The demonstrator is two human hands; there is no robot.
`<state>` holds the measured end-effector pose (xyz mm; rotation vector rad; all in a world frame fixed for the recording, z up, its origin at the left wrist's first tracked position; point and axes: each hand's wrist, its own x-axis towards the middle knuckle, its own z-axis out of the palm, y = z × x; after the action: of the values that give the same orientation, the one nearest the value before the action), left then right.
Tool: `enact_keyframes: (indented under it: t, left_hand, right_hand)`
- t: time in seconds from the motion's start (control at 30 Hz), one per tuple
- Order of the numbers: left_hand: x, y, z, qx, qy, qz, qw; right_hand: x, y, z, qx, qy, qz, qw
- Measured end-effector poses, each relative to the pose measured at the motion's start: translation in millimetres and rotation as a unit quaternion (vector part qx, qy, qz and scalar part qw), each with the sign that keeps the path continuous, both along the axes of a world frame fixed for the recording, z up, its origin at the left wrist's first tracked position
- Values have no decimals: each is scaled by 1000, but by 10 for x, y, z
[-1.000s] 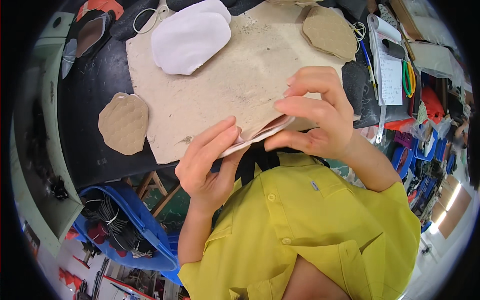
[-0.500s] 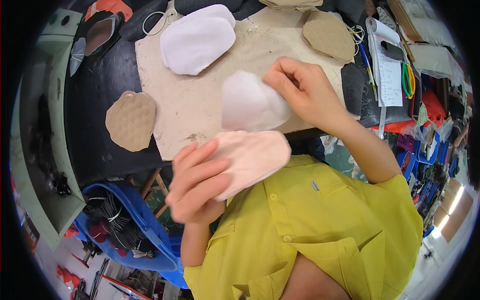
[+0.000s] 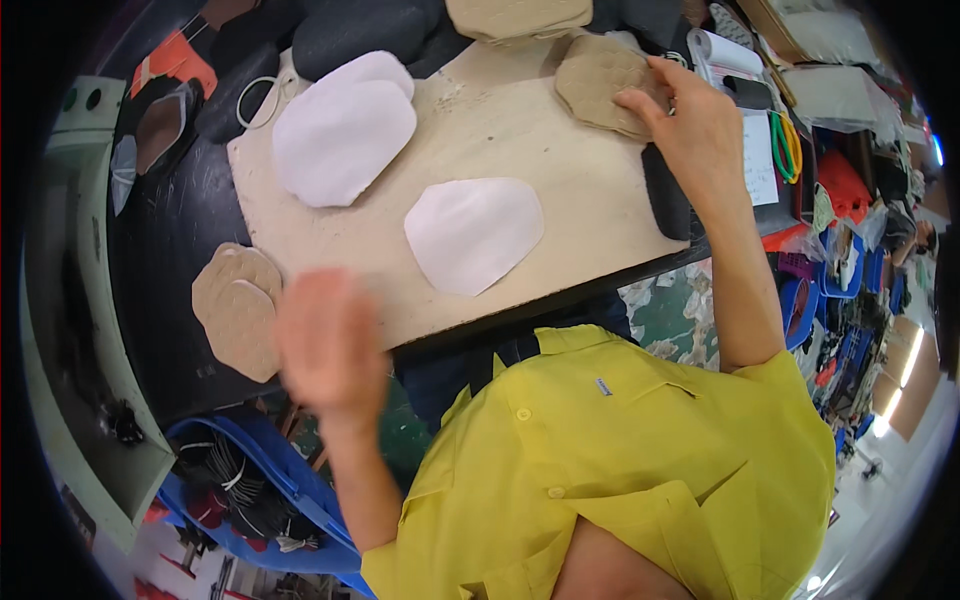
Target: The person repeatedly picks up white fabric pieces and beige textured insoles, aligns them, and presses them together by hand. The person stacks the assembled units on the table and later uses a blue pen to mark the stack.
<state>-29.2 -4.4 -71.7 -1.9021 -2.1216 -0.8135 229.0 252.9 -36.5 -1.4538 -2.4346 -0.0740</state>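
My right hand (image 3: 700, 130) reaches to the stack of tan quilted pads (image 3: 605, 82) at the far right of the board. Its thumb lies on the top pad and its fingers are at the edge, pinching it. My left hand (image 3: 335, 340) is smeared by motion, close beside a pile of tan pads (image 3: 238, 312) at the left; its fingers cannot be made out. Between the hands, a single white rounded pad (image 3: 475, 235) lies flat on the beige board (image 3: 500, 120). Farther back on the left sits a stack of white pads (image 3: 345, 135).
Dark rounded pieces (image 3: 365, 38) and another tan stack (image 3: 520, 15) line the back. A black piece (image 3: 665, 195) lies at the board's right edge, near a notepad (image 3: 760, 160). Below left stands a blue basket (image 3: 290, 470) holding black cords.
The white pad from my right hand now lies on the board, and that hand has moved to the tan stack. My left hand has moved left, beside a tan pile that looks larger.
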Motion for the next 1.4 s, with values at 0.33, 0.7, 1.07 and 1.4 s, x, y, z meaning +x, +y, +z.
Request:
enact_keyframes:
  t: [0.33, 0.7, 1.07, 1.4]
  left_hand:
    - [541, 190, 32, -176, -23, -129, 976]
    - [101, -277, -49, 72, 0, 143, 987]
    - [-491, -465, -131, 72, -31, 305, 949]
    - [487, -346, -139, 56, -107, 32, 992]
  right_hand:
    - [-25, -55, -110, 82, 15, -55, 995]
    - [244, 153, -126, -251, 248, 13, 936]
    - [100, -315, 387, -441, 364, 167, 803]
    - [-645, -602, 56, -593, 200, 143, 767]
